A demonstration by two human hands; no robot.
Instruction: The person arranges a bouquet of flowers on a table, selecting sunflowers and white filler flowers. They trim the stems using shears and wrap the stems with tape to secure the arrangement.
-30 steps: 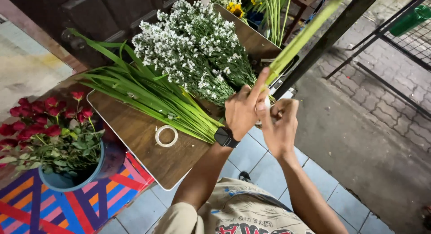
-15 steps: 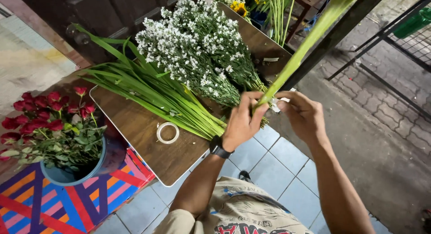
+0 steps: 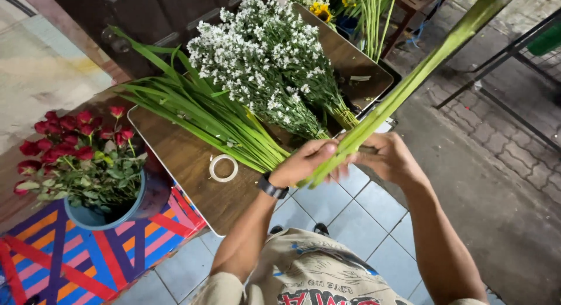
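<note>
Two hands on one long green leaf stalk (image 3: 403, 91). Left hand (image 3: 304, 163) closed around stalk's lower end, thumb pressed along it. Right hand (image 3: 388, 156) just beside, fingers curled at same stalk; hold probably closed, contact partly hidden. Stalk angled up and away from grip. Below left of grip: tape roll (image 3: 223, 167) on wooden table (image 3: 187, 164). Beyond grip: green leaves (image 3: 198, 115), white flower bunch (image 3: 263, 65). Far left: red roses (image 3: 76, 135) in blue pot (image 3: 93, 217).
</note>
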